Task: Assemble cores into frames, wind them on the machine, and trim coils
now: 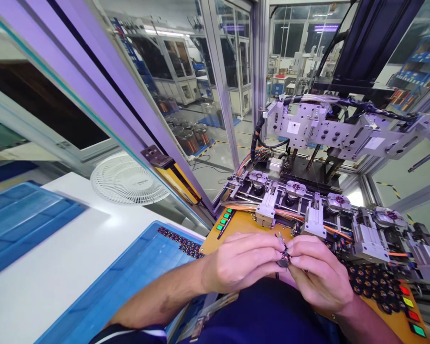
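Black and coppery, the little part (284,261) sat smack between the left hand (238,263) and right hand (317,270), pinched by both sets of fingertips, neither nearer, long axis too hidden to call.

No txt or nos. could be read; 2 white labels (293,127) on metal plates (304,139) were not legible.

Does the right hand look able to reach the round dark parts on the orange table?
Probably yes: the dark parts lie just beside the right hand's wrist, with nothing visible blocking that side, though it is busy at a small piece with the left hand.
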Available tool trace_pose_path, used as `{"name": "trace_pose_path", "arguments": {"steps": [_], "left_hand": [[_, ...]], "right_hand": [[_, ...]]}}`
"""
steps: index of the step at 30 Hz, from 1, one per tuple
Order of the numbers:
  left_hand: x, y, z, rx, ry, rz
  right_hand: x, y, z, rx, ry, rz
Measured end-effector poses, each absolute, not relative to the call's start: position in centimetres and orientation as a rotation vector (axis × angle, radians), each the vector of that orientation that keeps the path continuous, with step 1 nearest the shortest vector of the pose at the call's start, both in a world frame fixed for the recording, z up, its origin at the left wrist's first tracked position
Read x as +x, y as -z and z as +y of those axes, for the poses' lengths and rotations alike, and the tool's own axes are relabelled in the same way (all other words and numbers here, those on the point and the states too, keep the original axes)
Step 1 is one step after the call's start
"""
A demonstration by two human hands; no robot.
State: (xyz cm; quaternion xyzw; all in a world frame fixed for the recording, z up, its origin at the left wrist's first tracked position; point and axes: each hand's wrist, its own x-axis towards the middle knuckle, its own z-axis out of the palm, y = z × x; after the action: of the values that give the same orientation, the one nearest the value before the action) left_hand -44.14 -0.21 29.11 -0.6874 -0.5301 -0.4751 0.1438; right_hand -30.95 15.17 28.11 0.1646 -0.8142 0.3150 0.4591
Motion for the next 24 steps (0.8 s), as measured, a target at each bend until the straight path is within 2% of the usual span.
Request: {"name": "trace_pose_path", "arguments": {"steps": [7,16,24], "left_hand": [[-44.0,-29.2,-0.2,-1.992,1.395,-1.548],[-44.5,-29.1,0.1,-2.075,1.742,-1.651],[-44.7,-29.8,-0.3,-2.1,1.61,-1.63]], "right_hand": [[-31.0,-26.8,14.8,0.369,-0.99,-1.946],[-31.1,-25.3,14.1,0.329,-1.205,-1.876],[-30.2,-26.2,15.4,0.383,-1.26,-2.056]]}}
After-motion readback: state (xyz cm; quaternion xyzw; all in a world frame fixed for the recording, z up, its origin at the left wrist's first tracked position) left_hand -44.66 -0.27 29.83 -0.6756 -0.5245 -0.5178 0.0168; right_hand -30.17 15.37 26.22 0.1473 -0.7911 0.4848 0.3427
